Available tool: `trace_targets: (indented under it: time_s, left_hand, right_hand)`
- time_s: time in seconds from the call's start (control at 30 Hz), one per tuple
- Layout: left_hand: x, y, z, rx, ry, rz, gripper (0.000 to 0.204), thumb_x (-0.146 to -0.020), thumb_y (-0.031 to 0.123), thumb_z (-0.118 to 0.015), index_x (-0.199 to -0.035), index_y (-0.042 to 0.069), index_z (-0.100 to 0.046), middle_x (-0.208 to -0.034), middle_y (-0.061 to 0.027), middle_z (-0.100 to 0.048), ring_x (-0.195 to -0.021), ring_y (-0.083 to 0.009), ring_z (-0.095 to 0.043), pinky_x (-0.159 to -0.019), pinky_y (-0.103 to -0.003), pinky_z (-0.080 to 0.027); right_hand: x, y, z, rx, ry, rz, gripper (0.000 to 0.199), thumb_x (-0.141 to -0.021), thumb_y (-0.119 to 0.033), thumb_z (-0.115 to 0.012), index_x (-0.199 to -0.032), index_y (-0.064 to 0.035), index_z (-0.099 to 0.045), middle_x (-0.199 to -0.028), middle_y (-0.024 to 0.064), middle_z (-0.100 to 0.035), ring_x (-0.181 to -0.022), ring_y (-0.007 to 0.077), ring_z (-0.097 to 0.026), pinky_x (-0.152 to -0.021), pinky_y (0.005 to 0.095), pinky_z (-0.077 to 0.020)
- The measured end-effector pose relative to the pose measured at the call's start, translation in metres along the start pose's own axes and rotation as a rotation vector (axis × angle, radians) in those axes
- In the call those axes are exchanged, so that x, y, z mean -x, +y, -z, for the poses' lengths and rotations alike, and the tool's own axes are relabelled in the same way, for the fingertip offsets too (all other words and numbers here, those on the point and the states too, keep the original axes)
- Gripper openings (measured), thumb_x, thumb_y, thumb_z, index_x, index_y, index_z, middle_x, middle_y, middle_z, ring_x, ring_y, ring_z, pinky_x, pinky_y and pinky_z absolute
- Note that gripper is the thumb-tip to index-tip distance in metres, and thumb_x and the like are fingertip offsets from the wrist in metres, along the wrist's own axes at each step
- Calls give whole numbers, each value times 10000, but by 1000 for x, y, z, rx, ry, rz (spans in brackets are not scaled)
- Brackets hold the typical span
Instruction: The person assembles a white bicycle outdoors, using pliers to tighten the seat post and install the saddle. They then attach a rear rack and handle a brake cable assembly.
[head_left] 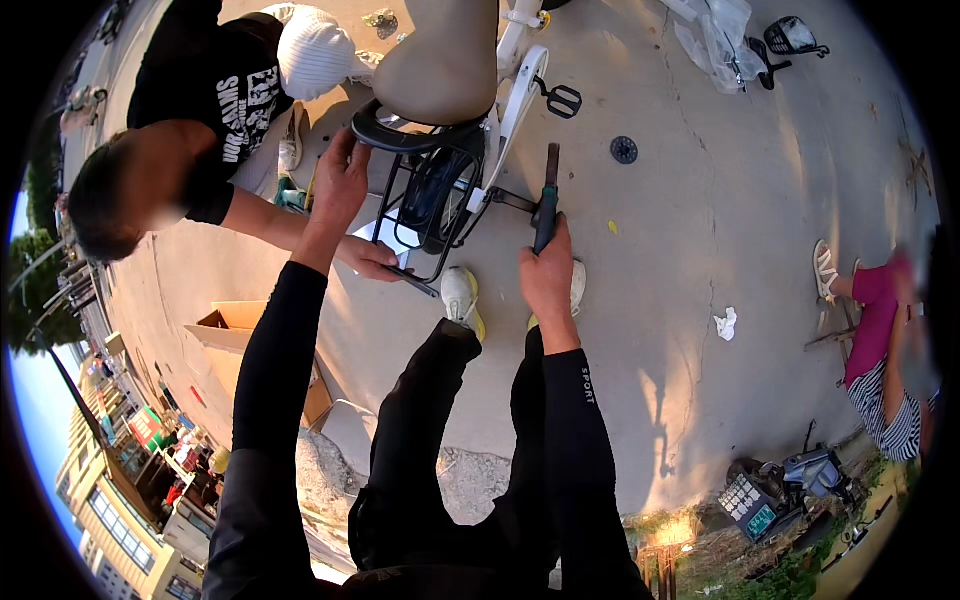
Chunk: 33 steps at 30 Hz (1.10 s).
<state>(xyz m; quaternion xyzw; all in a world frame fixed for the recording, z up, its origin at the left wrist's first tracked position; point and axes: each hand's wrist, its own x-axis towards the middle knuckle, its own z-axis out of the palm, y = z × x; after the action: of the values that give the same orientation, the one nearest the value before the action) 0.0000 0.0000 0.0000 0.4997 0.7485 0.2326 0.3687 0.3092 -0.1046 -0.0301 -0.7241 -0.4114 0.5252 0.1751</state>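
A white bicycle with a wide brown saddle [440, 65] stands in front of me, its black rear rack [408, 205] pointing toward my feet. My left hand [342, 183] is closed around the curved black bar [385, 133] behind the saddle. In my right hand [547, 272], to the right of the rear wheel [445, 195], is a slim hand tool [546, 208] with a dark grip and a narrow brownish end pointing away from me; its exact kind is unclear. A co-worker's hand [370, 258] touches the rack's lower end from the left.
The co-worker in a black shirt [240, 105] bends close on the left. An open cardboard box [235, 335] lies behind my left arm. A black disc [624, 150], crumpled tissue [726, 323] and plastic bags [722, 45] lie rightward. Another person [880, 340] sits far right.
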Motion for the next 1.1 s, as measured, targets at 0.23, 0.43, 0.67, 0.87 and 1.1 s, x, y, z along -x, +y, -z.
trace_targets:
  time_s: [0.23, 0.43, 0.67, 0.87, 1.1]
  left_hand:
    - [-124, -38, -1, -58, 174, -273, 188, -1015, 137, -586, -1163, 40, -650, -1008, -99, -705, -905, -210, -659, -774, -316, -513]
    - [-165, -20, -29, -197, 104, -615, 148, -990, 136, -626, -1109, 58, -667, -944, -86, -689, -853, -198, -640, -721, -334, -513]
    - [-209, 5, -79, -283, 22, -1004, 104, -959, 135, -673, -1046, 79, -686, -869, -71, -671, -793, -183, -618, -661, -356, -514]
    - [-258, 6, -107, 534, -636, -589, 76, -985, 155, -644, -928, 105, -653, -752, -15, -568, -679, -138, -558, -534, -290, -432]
    - [-265, 11, -120, 253, -447, -704, 70, -980, 141, -632, -935, 91, -653, -772, -36, -580, -700, -163, -566, -560, -309, -441]
  right_hand:
    - [-143, -18, -64, -33, 205, 503, 832, -816, 29, -668, -1523, 103, -236, -1435, 345, -384, -1311, 499, -435, -1095, 484, -410]
    - [-194, 0, -88, -34, 283, 704, 887, -804, 41, -686, -1532, 123, -184, -1485, 357, -316, -1370, 512, -364, -1136, 489, -370]
    - [-206, -16, -99, -28, 283, 794, 858, -813, 30, -642, -1528, 140, -180, -1440, 377, -353, -1328, 519, -410, -1135, 499, -356]
    - [-185, -24, -109, 185, 378, 791, 924, -777, -73, -761, -1511, 124, -236, -1204, 316, -504, -1125, 468, -536, -946, 483, -458]
    - [-193, -23, -101, 11, 290, 698, 799, -778, -77, -682, -1478, 73, -328, -1196, 306, -539, -1094, 471, -584, -981, 487, -467]
